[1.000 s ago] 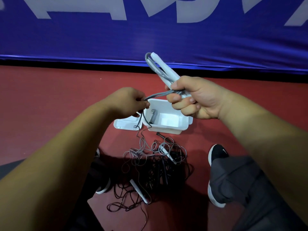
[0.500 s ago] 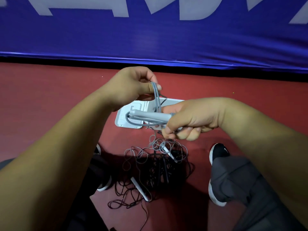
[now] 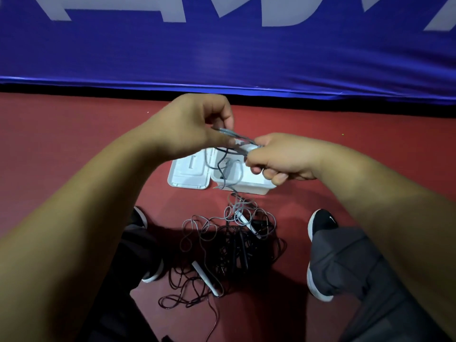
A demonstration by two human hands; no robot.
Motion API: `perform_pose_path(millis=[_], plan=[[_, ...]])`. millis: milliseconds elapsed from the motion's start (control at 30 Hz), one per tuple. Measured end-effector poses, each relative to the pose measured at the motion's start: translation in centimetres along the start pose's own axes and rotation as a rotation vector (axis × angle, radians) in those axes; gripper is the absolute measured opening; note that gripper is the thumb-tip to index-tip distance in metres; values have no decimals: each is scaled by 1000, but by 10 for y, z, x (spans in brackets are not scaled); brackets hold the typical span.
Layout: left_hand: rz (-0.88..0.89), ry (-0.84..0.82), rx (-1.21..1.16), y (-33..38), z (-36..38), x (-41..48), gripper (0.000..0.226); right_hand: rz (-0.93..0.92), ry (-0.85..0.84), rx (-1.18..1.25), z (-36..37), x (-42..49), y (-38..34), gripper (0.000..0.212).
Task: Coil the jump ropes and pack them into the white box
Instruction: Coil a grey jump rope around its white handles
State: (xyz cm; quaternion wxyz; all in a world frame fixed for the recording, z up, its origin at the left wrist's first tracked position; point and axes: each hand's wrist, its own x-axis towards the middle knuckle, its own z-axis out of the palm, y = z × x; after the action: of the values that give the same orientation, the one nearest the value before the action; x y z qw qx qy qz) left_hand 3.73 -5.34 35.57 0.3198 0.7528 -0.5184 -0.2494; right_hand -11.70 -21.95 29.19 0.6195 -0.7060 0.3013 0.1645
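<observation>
My left hand (image 3: 197, 124) pinches the grey cord of a jump rope (image 3: 233, 137) above the white box (image 3: 249, 187). My right hand (image 3: 278, 156) grips the rope's bundled handles and cord, mostly hidden in the fist. Loose grey loops hang from both hands down into the open box. The box's lid (image 3: 188, 172) lies flipped open to its left on the red floor. Below the box lies a tangled pile of grey and black ropes (image 3: 229, 245), with a white handle (image 3: 206, 277) at its lower left and another (image 3: 246, 222) near its top.
A blue banner (image 3: 222, 53) with white letters stands along the far edge of the red floor (image 3: 74, 134). My black shoes (image 3: 320, 223) and grey trouser legs (image 3: 357, 280) flank the rope pile on both sides.
The right hand swung the handles down from upright to level over the box. The left hand rose, then carried the cord across toward the right fist.
</observation>
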Motion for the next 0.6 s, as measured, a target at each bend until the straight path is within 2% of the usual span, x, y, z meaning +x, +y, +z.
perform_pose_path(millis=[133, 267, 400, 500, 600], plan=[[-8, -110, 75, -2, 3, -4, 21, -17, 123, 22, -5, 7, 3, 13], [-6, -105, 444, -10, 5, -3, 11, -34, 211, 59, -8, 11, 3, 13], [-84, -118, 645, -15, 14, 0, 24, -56, 226, 149, -4, 8, -3, 25], [-132, -185, 594, -17, 25, 2, 24, -82, 216, 235, 1, 6, -7, 30], [-173, -252, 341, -20, 24, 1, 21, -98, 202, 296, 0, 6, -9, 27]])
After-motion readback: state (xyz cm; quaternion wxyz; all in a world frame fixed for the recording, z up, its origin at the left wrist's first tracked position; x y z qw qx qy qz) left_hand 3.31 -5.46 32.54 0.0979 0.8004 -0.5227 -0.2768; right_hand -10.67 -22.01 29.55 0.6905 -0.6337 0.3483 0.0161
